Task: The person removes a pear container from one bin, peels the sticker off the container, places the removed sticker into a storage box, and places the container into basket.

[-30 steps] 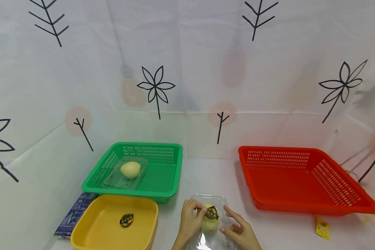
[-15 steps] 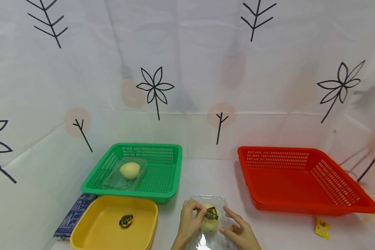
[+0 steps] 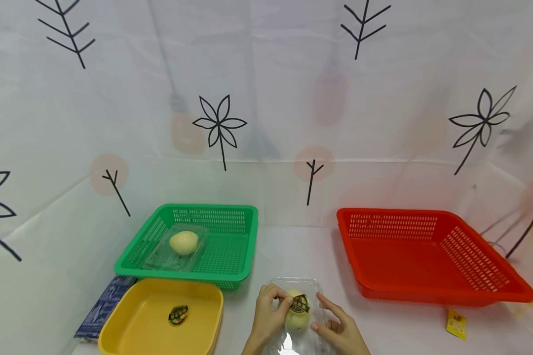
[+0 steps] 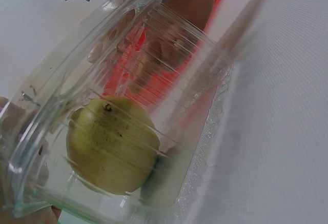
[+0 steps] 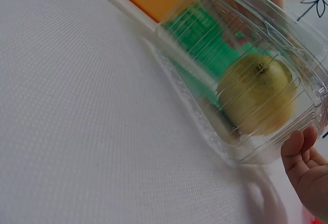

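A clear plastic clamshell box (image 3: 311, 286) lies on the white table in the head view, with a pale yellow-green pear (image 4: 110, 144) inside. A black and gold sticker (image 3: 300, 304) sits over the lid, above the pear. My left hand (image 3: 266, 315) pinches the sticker's left edge between thumb and index finger. On the box's right side, my right hand (image 3: 341, 329) touches with thumb and index finger spread apart; its other fingers (image 5: 293, 149) bend inward beside the box wall.
A green basket (image 3: 226, 277) at back left holds another boxed pear (image 3: 184, 243). In front, a yellow tray (image 3: 160, 288) contains a similar sticker (image 3: 178, 314). A blue packet (image 3: 102, 310) lies left of it. At right stand a red basket (image 3: 426, 296) and a small yellow packet (image 3: 456, 324).
The head view has shifted very slightly. Both hands, the box and the sticker stay nearly as they were.
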Available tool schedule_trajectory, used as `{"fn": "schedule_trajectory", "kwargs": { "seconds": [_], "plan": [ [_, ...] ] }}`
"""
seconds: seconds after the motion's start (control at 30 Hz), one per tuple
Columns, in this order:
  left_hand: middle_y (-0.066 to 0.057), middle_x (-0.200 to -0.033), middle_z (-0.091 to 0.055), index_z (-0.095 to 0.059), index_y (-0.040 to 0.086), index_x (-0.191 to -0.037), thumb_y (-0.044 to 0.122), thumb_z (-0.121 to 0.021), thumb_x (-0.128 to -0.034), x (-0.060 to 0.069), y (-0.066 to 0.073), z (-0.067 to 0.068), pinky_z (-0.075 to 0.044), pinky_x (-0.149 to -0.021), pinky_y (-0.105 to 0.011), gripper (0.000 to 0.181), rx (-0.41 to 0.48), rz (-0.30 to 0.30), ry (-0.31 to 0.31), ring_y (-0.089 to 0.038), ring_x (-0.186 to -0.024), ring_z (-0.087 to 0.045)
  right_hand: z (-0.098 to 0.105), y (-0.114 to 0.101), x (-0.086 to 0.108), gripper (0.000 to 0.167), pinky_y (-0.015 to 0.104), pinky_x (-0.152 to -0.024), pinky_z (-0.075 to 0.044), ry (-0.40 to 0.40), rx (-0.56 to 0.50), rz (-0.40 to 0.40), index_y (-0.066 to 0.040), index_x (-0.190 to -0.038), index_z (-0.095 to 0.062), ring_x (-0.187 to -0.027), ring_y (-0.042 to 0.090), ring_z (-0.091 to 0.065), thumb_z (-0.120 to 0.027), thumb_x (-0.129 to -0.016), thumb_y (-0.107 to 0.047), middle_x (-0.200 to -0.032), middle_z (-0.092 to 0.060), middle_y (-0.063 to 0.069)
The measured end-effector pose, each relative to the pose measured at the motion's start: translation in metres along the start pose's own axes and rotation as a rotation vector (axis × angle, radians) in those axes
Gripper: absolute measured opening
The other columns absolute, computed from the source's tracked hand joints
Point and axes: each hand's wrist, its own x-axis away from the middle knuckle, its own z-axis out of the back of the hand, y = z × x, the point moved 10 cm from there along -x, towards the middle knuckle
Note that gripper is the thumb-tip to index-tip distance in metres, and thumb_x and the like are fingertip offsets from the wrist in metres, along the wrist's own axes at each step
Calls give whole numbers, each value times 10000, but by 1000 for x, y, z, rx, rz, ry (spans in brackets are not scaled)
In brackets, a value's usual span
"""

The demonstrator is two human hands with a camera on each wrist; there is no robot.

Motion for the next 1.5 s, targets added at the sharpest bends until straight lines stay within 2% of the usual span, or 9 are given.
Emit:
{"fn": "schedule_trajectory", "kwargs": {
  "seconds": [0.2,0.43,0.53,0.67,0.8,0.9,1.17,1.5],
  "plan": [
    [-104,-656,-561,-597,-14,-680,-148,-672,-676,0,1,1,-387,-651,-326,154,12,-15,2,-245,-691,-458,1,1,0,627,190,-448,-373,12,-2,-15,40,-1328,-475,-478,1,-352,-725,-754,10,-1220,-461,290],
    [-110,-654,-555,-596,-15,-681,-145,-666,-675,-1,-2,-1,-381,-654,-312,147,27,0,-13,-248,-691,-456,-1,-1,-1,625,187,-441,-371,-8,-5,-9,45,-1337,-457,-475,-4,-356,-717,-770,-2,-1230,-443,310],
    [-95,-651,-553,-598,1,-679,-137,-673,-672,1,-15,-4,-383,-652,-321,158,19,-8,-5,-229,-688,-453,-1,-1,0,624,188,-440,-370,-9,-3,-9,47,-1337,-456,-476,-4,-355,-715,-772,-4,-1234,-443,317],
    [-61,-660,-564,-609,28,-688,-109,-691,-683,3,-42,-11,-387,-662,-310,159,22,14,-13,-200,-696,-459,0,0,0,627,190,-444,-368,-1,2,-20,45,-1334,-464,-477,2,-345,-722,-766,-9,-1239,-450,313],
    [-63,-672,-570,-616,26,-700,-90,-690,-697,4,-51,-14,-388,-675,-328,138,39,53,-37,-205,-711,-463,1,2,1,629,189,-442,-362,6,14,-31,37,-1333,-472,-473,6,-341,-729,-762,-16,-1239,-460,308],
    [-76,-678,-570,-610,4,-702,-95,-678,-699,4,-48,-14,-386,-679,-340,120,35,80,-48,-206,-716,-461,1,3,1,627,190,-445,-365,7,20,-35,36,-1333,-473,-473,8,-343,-730,-763,-15,-1238,-463,307],
    [-119,-678,-565,-598,-23,-700,-141,-656,-706,0,-8,-1,-384,-674,-324,132,68,66,-44,-237,-706,-456,1,6,1,638,192,-456,-369,-3,18,-70,21,-1350,-461,-474,18,-349,-726,-771,-22,-1252,-454,303],
    [-132,-676,-560,-594,-21,-691,-138,-653,-707,0,-10,-2,-380,-674,-278,132,74,64,-46,-263,-710,-463,1,7,1,633,195,-459,-373,-13,23,-94,15,-1361,-452,-471,27,-357,-713,-785,-20,-1267,-449,306]
  ]
}}
